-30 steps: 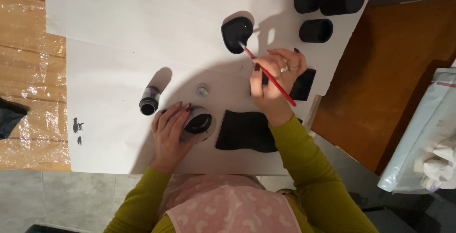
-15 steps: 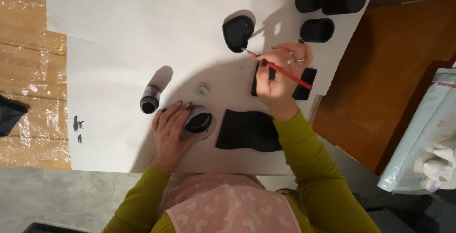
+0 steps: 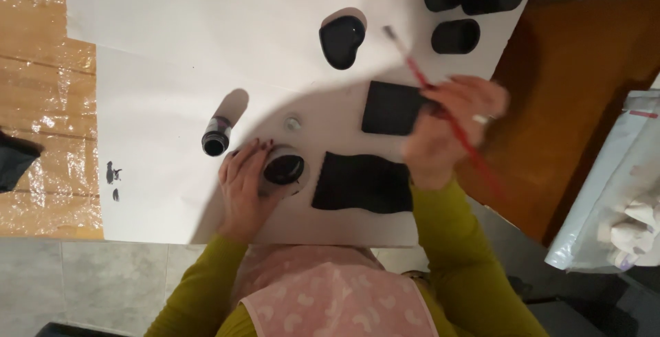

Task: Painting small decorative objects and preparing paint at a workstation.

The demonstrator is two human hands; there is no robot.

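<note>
The person's left hand (image 3: 244, 189) curls its fingers around a small round dish of black paint (image 3: 284, 169) resting on the white paper sheet (image 3: 206, 48) that covers the table, with an open dark paint bottle (image 3: 216, 136) lying just beside it and a small grey cap (image 3: 293, 123) near the dish. The right hand (image 3: 447, 131), blurred, pinches a thin red-handled paintbrush (image 3: 440, 100) over a black-painted square piece (image 3: 392, 108), the brush tip pointing toward a black heart-shaped piece (image 3: 342, 40). A wider black rectangular piece (image 3: 363, 182) lies between the two forearms, and three black cylindrical pieces (image 3: 471, 7) sit together at the far corner of the paper.
</note>
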